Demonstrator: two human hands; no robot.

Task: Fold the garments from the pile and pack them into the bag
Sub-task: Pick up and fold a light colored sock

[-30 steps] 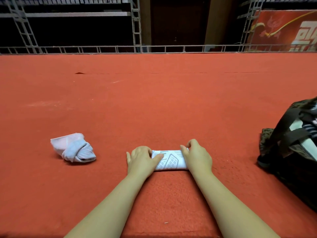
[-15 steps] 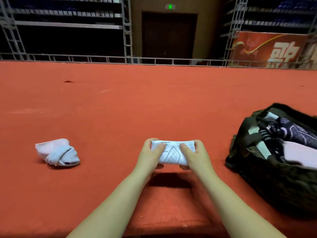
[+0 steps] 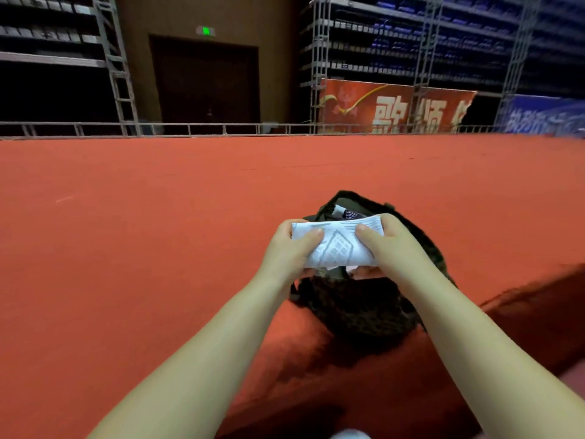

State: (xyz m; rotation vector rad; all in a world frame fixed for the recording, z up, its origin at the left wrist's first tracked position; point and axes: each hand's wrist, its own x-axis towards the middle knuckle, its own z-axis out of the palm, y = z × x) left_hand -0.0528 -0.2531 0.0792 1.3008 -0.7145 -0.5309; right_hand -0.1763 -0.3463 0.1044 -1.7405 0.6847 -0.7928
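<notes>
A folded white garment point(image 3: 336, 247) with a grey printed pattern is held in the air between both hands. My left hand point(image 3: 289, 248) grips its left end, thumb on top. My right hand point(image 3: 391, 245) grips its right end the same way. Directly beneath and behind the garment sits the dark camouflage bag point(image 3: 357, 307) on the red carpet, its mouth open, with dark striped fabric point(image 3: 348, 213) showing inside at the far rim. The garment hides most of the bag's opening.
Red carpet point(image 3: 142, 248) covers the floor all around. A raised carpet edge point(image 3: 522, 299) runs at the lower right. A metal railing point(image 3: 221, 128) bounds the far side, with banners and scaffolding beyond.
Both hands lifted the folded garment off the carpet and carried it right, over the bag. The view swung right, so the small crumpled garment on the left left the frame.
</notes>
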